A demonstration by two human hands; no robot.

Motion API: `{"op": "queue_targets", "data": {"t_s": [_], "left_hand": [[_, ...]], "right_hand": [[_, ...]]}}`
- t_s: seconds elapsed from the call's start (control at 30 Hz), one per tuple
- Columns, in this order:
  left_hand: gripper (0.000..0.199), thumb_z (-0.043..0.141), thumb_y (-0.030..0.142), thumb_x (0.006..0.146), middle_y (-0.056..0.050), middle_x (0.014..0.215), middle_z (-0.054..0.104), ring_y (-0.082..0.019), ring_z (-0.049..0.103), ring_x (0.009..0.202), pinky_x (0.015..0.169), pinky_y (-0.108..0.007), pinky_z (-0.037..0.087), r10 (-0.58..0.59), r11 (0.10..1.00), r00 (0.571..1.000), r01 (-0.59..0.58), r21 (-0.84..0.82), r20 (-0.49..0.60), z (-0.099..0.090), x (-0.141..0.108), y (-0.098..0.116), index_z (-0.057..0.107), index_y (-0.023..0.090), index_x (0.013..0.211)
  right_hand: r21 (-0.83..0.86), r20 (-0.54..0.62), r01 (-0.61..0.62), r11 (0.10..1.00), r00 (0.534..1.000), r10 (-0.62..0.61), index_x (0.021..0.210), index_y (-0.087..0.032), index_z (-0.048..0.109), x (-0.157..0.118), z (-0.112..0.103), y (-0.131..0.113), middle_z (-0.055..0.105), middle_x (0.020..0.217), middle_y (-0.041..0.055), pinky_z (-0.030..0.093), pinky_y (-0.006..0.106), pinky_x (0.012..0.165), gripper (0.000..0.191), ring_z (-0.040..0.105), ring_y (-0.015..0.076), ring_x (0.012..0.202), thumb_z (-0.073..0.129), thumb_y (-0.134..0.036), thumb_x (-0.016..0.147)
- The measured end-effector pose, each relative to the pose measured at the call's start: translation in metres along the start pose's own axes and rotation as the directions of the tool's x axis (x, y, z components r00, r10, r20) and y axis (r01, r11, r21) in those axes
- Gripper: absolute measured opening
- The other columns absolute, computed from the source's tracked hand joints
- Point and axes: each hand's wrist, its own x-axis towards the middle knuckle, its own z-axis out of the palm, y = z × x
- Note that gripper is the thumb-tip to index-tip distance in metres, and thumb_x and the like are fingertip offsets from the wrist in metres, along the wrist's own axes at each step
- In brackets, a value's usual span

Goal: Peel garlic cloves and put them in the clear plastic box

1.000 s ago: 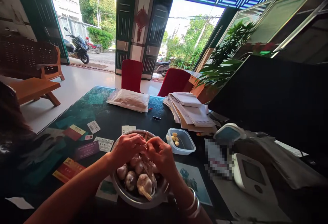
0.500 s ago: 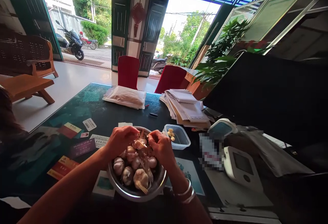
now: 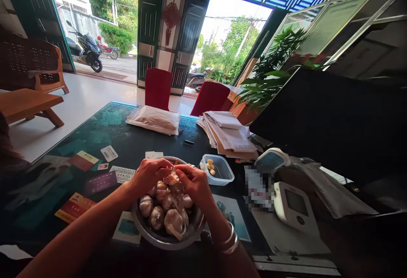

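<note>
A metal bowl (image 3: 163, 242) full of whole garlic bulbs (image 3: 174, 220) and papery skins stands close in front of me. Over its far side, my left hand (image 3: 151, 173) and my right hand (image 3: 196, 183) meet with bent fingers, closed on a piece of garlic (image 3: 172, 177). The fingers partly cover it, so I cannot tell whether it is a whole bulb or part of one. Just right of the bowl, a clear plastic container (image 3: 226, 171) holds several peeled cloves (image 3: 210, 166) at its left end.
Cards (image 3: 101, 183) lie on the dark glass-topped table (image 3: 127, 146) to the left. Farther back are a plastic-wrapped package (image 3: 154, 120) and a stack of papers (image 3: 230, 131). A white device with a screen (image 3: 296, 208) and a large black panel (image 3: 337, 121) are on the right.
My hands, apart over the bowl half a second ago, have come together at the garlic. The view has shifted slightly; the bowl and container stay in place on the table.
</note>
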Motion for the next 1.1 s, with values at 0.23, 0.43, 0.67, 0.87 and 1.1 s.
{"op": "queue_targets", "data": {"t_s": [0.23, 0.43, 0.67, 0.87, 1.1], "left_hand": [[0.013, 0.055, 0.018, 0.083, 0.001, 0.074, 0.072, -0.012, 0.066, 0.066, 0.063, -0.019, 0.047, 0.087, 0.994, 0.996, -0.087, 0.063, 0.005, 0.002, -0.004, 0.004, 0.069, 0.02, 0.084], [0.018, 0.051, 0.015, 0.085, -0.003, 0.081, 0.072, -0.014, 0.067, 0.072, 0.066, -0.021, 0.05, 0.232, 0.97, 0.972, -0.233, 0.063, 0.024, 0.005, -0.007, -0.004, 0.068, 0.018, 0.092], [0.015, 0.054, 0.016, 0.084, -0.004, 0.083, 0.073, -0.015, 0.068, 0.073, 0.065, -0.021, 0.052, 0.239, 0.97, 0.971, -0.24, 0.041, 0.009, 0.007, -0.007, -0.003, 0.068, 0.017, 0.089], [0.015, 0.055, 0.016, 0.083, -0.001, 0.079, 0.073, -0.012, 0.067, 0.069, 0.064, -0.018, 0.051, 0.179, 0.983, 0.984, -0.179, 0.025, -0.003, 0.008, -0.007, -0.002, 0.068, 0.02, 0.088], [0.016, 0.053, 0.014, 0.084, -0.004, 0.084, 0.073, -0.014, 0.067, 0.073, 0.069, -0.022, 0.053, 0.233, 0.972, 0.972, -0.234, -0.009, -0.004, 0.012, -0.009, -0.007, 0.068, 0.016, 0.09]], "right_hand": [[0.078, 0.001, -0.052, 0.996, 0.999, 0.053, 0.088, -0.018, 0.07, -0.004, 0.001, -0.001, 0.071, 0.078, 0.0045, 0.048, 0.025, 0.062, 0.018, 0.062, 0.0165, 0.067, 0.055, -0.027, 0.083], [0.034, 0.002, 0.013, 0.999, 1.0, -0.013, 0.079, -0.018, 0.069, -0.004, -0.001, -0.008, 0.068, 0.07, 0.0025, 0.044, 0.024, 0.058, 0.015, 0.059, 0.0147, 0.061, 0.055, -0.021, 0.081], [-0.075, -0.009, 0.039, 0.996, 0.999, -0.04, 0.075, -0.017, 0.064, -0.005, 0.002, -0.006, 0.063, 0.067, 0.0015, 0.04, 0.024, 0.056, 0.013, 0.053, 0.0136, 0.06, 0.052, -0.019, 0.08], [-0.084, -0.018, -0.002, 0.996, 1.0, 0.001, 0.076, -0.017, 0.06, -0.006, 0.005, -0.001, 0.058, 0.066, -0.0004, 0.037, 0.022, 0.055, 0.013, 0.049, 0.012, 0.059, 0.049, -0.02, 0.082], [-0.08, -0.018, -0.05, 0.996, 0.999, 0.049, 0.073, -0.017, 0.058, -0.004, 0.006, 0.001, 0.056, 0.063, -0.0024, 0.036, 0.021, 0.053, 0.012, 0.047, 0.0102, 0.056, 0.049, -0.02, 0.081]]}}
